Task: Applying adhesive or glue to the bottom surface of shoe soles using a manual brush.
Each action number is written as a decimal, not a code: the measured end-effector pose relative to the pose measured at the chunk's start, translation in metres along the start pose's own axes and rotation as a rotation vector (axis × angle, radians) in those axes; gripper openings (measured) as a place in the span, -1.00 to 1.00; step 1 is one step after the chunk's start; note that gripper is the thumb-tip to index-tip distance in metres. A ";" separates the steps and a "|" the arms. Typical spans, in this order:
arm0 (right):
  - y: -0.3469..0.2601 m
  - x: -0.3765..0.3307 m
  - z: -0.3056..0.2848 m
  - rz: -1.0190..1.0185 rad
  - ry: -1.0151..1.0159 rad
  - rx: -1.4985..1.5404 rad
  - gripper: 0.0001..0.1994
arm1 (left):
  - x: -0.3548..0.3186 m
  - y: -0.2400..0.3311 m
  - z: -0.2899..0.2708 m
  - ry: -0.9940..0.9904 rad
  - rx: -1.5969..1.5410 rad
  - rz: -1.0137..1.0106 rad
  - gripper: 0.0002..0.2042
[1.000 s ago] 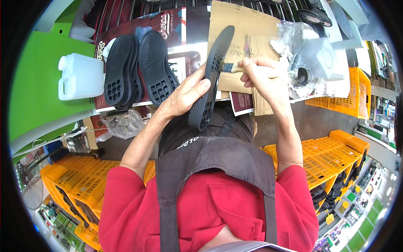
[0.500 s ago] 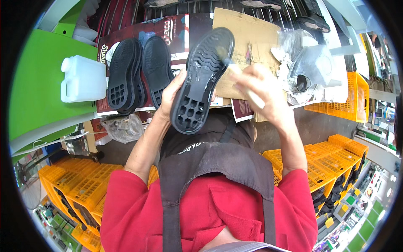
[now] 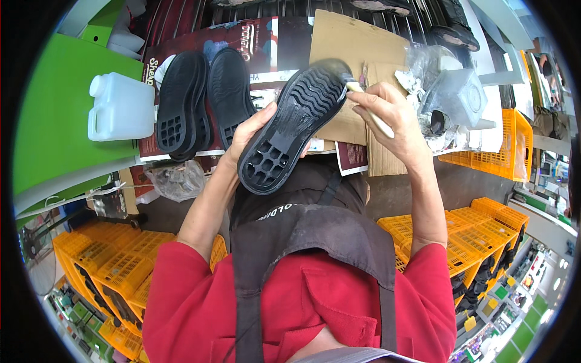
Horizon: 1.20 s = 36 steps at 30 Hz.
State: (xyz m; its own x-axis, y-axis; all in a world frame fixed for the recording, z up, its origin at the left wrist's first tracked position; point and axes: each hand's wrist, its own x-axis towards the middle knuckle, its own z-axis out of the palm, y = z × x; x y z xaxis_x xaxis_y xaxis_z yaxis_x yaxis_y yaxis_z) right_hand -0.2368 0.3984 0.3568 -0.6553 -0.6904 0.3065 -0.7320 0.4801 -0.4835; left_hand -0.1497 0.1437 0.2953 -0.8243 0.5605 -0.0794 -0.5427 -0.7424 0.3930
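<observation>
A black shoe sole point(image 3: 284, 134) is gripped along its left edge by my left hand point(image 3: 255, 126). It is tilted with its toe up and to the right; wavy ridges cover the front half and square hollows fill the heel. Wet, shiny patches show on its middle. My right hand point(image 3: 387, 115) closes around the pale handle of a brush point(image 3: 376, 119), whose bristles touch the sole's right edge near the toe. Left of my left hand lie another black sole point(image 3: 229, 91) and a small stack of black soles point(image 3: 179, 103).
A white plastic jug point(image 3: 123, 112) stands on the green surface point(image 3: 54, 115) at left. Brown cardboard point(image 3: 351, 48) lies behind the sole. To the right sits a cloudy plastic container point(image 3: 457, 97) among crumpled plastic. Orange crates point(image 3: 484, 236) are stacked below on both sides; a metal rack is at the back.
The sole has turned clockwise, its toe lower and further right. My right hand has shifted slightly right, and the brush, blurred before, now meets the toe's edge. More wet streaks show.
</observation>
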 end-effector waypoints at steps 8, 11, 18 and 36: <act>-0.043 -0.006 0.017 0.108 0.025 0.294 -0.82 | 0.000 -0.007 -0.010 0.196 0.142 0.009 -0.44; -0.039 -0.003 0.002 0.003 -0.056 0.432 -0.82 | 0.001 -0.003 0.007 0.417 0.155 0.117 -0.43; -0.025 -0.005 0.019 -0.015 0.104 0.091 -0.75 | 0.007 -0.005 0.013 0.153 0.136 0.137 -0.54; 0.007 0.003 0.002 0.572 0.182 0.979 -0.73 | 0.006 -0.007 0.012 0.043 0.070 0.057 -0.51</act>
State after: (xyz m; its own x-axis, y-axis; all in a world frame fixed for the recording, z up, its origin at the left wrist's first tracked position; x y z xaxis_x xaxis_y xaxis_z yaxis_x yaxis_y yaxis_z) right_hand -0.2433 0.3990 0.3526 -0.9207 -0.3801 -0.0882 0.0887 0.0164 -0.9959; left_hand -0.1490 0.1568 0.3028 -0.8606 0.5006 -0.0936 -0.4831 -0.7443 0.4612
